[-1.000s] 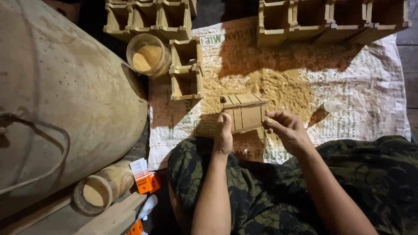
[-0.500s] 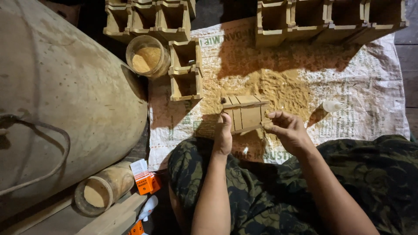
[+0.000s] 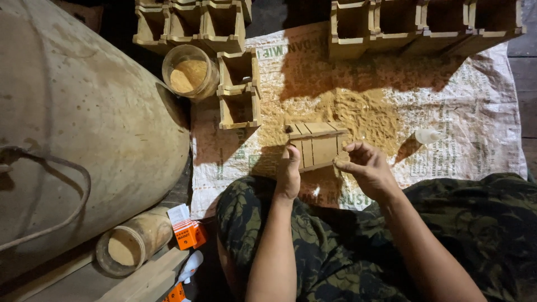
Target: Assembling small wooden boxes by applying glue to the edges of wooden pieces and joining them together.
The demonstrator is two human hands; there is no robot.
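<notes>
A small slatted wooden box [image 3: 318, 144] lies on the printed sack [image 3: 475, 112], just before the person's knees. The left hand [image 3: 289, 176] grasps its left edge; the right hand [image 3: 366, 168] pinches its right edge, near a small white bottle [image 3: 427, 136]

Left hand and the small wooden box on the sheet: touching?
Touching. In the head view, the left hand presses its fingers against the left side of the wooden box, with no gap showing. The right hand meets its right edge.
</notes>
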